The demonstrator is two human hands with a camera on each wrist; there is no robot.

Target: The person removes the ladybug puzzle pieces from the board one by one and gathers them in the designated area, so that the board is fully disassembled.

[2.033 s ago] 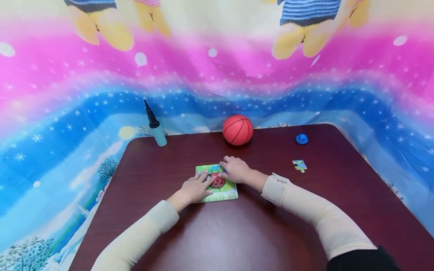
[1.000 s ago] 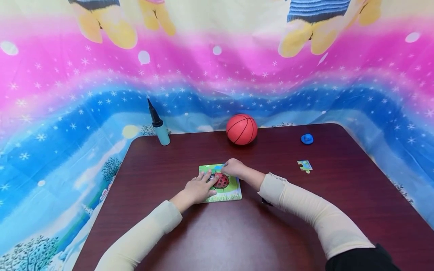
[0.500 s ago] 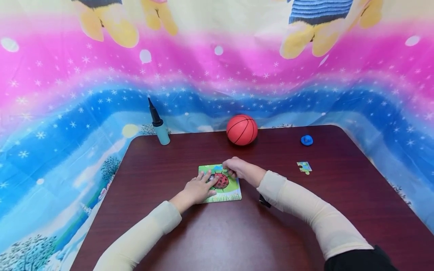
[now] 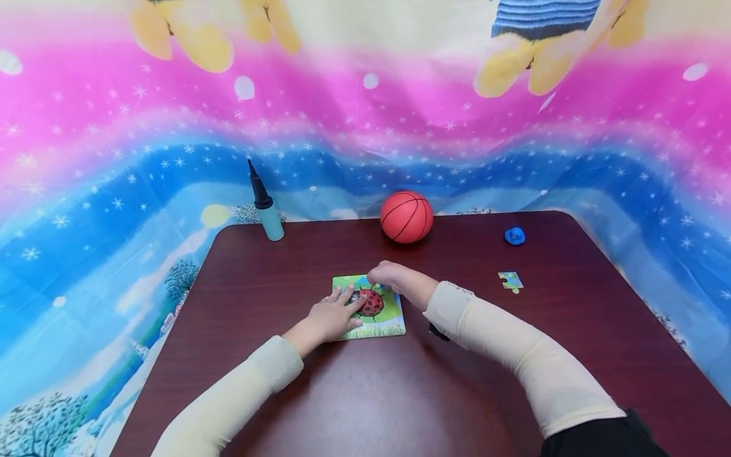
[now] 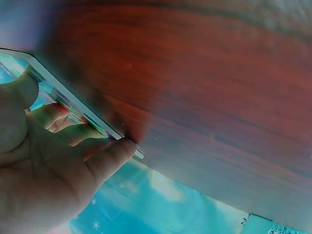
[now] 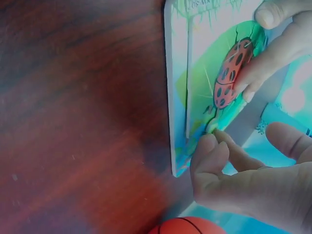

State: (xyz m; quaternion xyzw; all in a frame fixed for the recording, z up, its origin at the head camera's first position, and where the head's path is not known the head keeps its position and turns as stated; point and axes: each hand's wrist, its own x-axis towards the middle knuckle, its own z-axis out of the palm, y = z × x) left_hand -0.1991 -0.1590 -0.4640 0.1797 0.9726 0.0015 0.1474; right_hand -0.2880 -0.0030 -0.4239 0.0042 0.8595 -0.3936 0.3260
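Left hand (image 4: 328,317) lies flat on the puzzle (image 4: 381,320); right hand (image 4: 391,279) pinches a piece mid-frame (it could jam, if tilted).

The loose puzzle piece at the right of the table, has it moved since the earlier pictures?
No. The loose puzzle piece lies in the same spot just in front of the blue lump; the small shift in the head view matches the camera's.
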